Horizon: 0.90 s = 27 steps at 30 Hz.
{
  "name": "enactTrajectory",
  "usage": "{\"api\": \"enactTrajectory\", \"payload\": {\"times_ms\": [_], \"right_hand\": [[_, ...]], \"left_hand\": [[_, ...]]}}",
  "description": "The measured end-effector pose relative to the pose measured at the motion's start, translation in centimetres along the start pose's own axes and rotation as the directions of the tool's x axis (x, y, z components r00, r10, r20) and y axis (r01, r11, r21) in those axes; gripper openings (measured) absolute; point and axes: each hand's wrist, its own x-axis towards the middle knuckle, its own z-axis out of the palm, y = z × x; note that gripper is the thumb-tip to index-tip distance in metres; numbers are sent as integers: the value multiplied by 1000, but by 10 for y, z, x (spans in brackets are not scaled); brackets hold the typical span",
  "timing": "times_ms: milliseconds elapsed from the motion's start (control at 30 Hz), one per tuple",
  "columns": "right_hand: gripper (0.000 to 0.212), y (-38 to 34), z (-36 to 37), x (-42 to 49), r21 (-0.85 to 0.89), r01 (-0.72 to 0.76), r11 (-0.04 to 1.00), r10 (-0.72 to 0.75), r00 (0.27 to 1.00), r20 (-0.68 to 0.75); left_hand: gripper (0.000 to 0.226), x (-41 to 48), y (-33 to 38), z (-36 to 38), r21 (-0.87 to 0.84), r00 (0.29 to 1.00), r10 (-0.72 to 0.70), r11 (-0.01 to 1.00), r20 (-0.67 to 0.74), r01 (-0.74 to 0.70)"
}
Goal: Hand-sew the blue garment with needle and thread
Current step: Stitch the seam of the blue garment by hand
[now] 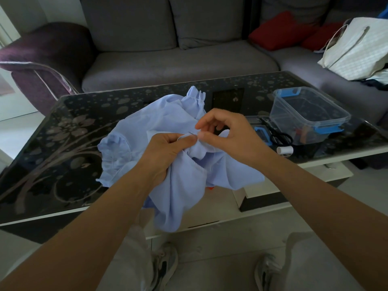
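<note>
Pale blue garment (182, 192), crumpled, ruffle-edged

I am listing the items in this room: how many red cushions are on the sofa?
2. One red cushion lies on the grey sofa; the second red cushion is right of it, beside the white bag. Others may be hidden behind the bag.

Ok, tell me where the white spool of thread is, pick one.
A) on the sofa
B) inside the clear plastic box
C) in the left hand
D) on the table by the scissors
D: the white spool lies on the table beside the scissors, outside the clear box; the left hand grips the blue garment and the right hand pinches the needle.
</note>
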Motion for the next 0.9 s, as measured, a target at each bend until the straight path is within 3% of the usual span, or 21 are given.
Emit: {"api": "enactTrajectory", "payload": {"times_ms": [133,267,367,433,467,500,533,600,633,667,700,767,800,833,900], "right_hand": [[6,9,11,0,-101,72,992,-74,997,-21],[21,8,18,0,-247,241,939,-249,968,-4],[15,-6,20,-2,-41,247,968,-248,969,-1],[7,-15,12,-4,259,65,964,-109,981,159],[5,-17,3,-6,372,-83,925,-36,952,303],[5,-17,-6,-8,409,-257,875,28,872,488],[6,-17,-15,-10,352,-420,836,74,724,686],[11,-16,-27,-16,107,-581,807,87,295,952],[14,-17,-29,-19,15,-604,797,61,104,993],[15,-16,-31,-20,-43,-615,787,40,-19,999],[16,-16,-33,-20,-81,-624,777,43,-75,996],[13,-15,-40,-21,-117,-632,766,103,-60,993],[12,-13,-44,-22,-114,-620,776,149,4,989],[11,-11,-47,-23,-109,-600,793,213,105,971],[12,-6,-47,-25,-92,-585,805,373,380,846]], "left_hand": [[22,-2,1,3,37,1000,-10,999,6,10],[26,1,-4,2,87,999,-34,996,-27,36],[23,5,-7,-1,82,993,-65,994,-97,73],[27,6,-6,-3,48,988,-61,997,-140,68],[30,6,-5,-5,27,987,-52,998,-152,57],[31,7,-5,-6,11,987,-44,999,-155,46],[29,7,-6,-7,3,987,-37,999,-157,38],[21,7,-5,-9,2,982,-30,1000,-189,31],[20,7,-4,-9,-14,979,-24,1000,-204,22],[20,8,-5,-10,-37,976,-21,999,-216,13],[20,8,-5,-10,-69,975,-25,998,-220,10],[20,7,-2,-9,-107,975,-26,994,-222,2],[19,7,-2,-9,-114,974,-24,993,-226,-2],[17,8,-4,-9,-117,977,-27,993,-213,2],[18,7,-2,-9,-121,980,-49,992,-193,26]]}}
